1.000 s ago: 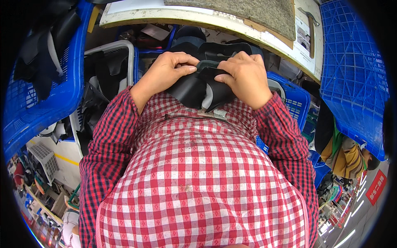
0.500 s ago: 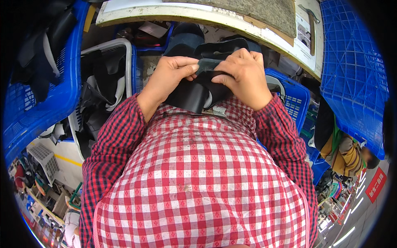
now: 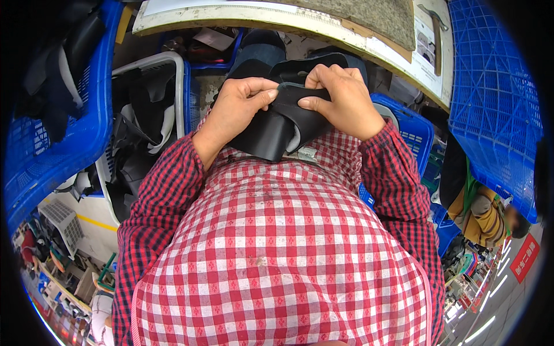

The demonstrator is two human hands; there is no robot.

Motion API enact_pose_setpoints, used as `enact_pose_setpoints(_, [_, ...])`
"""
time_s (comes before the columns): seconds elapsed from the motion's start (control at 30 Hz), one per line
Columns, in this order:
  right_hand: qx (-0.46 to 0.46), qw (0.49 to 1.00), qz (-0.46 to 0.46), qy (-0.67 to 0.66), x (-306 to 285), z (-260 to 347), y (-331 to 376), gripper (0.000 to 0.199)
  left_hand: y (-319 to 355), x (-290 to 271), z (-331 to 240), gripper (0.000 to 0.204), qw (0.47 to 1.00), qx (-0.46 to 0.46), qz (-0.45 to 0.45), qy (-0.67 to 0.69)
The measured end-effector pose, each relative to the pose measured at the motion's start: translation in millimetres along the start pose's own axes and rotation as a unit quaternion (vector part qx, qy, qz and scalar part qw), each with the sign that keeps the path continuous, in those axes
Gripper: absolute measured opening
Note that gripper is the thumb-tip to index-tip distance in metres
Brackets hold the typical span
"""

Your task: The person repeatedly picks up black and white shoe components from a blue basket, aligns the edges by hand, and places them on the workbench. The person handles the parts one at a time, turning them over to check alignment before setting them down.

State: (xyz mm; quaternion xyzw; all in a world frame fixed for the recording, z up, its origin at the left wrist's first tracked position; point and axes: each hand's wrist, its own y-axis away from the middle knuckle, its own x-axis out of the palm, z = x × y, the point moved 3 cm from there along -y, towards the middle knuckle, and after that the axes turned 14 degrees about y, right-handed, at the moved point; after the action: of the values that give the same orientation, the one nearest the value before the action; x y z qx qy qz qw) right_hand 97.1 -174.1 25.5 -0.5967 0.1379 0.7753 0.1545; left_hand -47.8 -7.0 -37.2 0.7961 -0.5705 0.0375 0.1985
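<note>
A black leather piece point(image 3: 277, 124), curved like a shoe upper with a pale lining, is held in front of my chest. My left hand point(image 3: 236, 109) pinches its upper edge from the left with thumb and fingers. My right hand point(image 3: 340, 101) grips the same edge from the right, fingers curled over the top. Both red checked sleeves reach up to it. The lower end of the piece rests against my checked shirt.
A worktable edge point(image 3: 277, 17) with a grey mat and a hammer point(image 3: 435, 29) runs across the top. Blue plastic crates point(image 3: 496, 104) stand right and left point(image 3: 69, 150). A white-rimmed bin point(image 3: 147, 132) on the left holds black leather pieces. Another person point(image 3: 490, 219) sits at lower right.
My hands have lifted the black piece slightly away from my chest and shifted their grip onto its top edge, left thumb and fingers now pinching it.
</note>
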Motion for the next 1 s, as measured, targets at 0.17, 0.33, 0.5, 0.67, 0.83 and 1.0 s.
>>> enact_pose_setpoints(0.17, [-0.007,1.0,0.002,-0.017,-0.5,-0.8,-0.4,0.03,0.8,1.8,0.4,0.022,1.0,-0.003,-0.001,0.002])
enact_pose_setpoints(0.33, [-0.005,1.0,0.017,-0.01,-1.6,-1.3,-2.6,0.03,3.1,0.6,-0.9,0.024,1.0,-0.011,0.006,0.024])
enact_pose_setpoints(0.5, [0.002,1.0,0.03,0.006,4.7,-2.9,-1.2,0.032,0.6,6.0,-1.0,0.016,0.998,-0.039,0.039,0.029])
enact_pose_setpoints(0.67, [0.059,0.995,-0.084,-0.014,-10.2,-15.2,5.9,0.042,5.4,11.9,-0.7,0.007,0.995,-0.024,0.003,0.093])
enact_pose_setpoints(0.83, [0.125,0.963,0.09,-0.223,-34.5,-14.6,34.6,0.033,36.3,-4.4,-9.1,0.009,0.987,0.013,-0.022,0.156])
enact_pose_setpoints(1.0, [0.071,0.976,0.012,-0.207,-49.6,-7.8,40.4,0.031,30.6,-8.6,-14.0,0.011,0.992,-0.053,0.061,0.096])
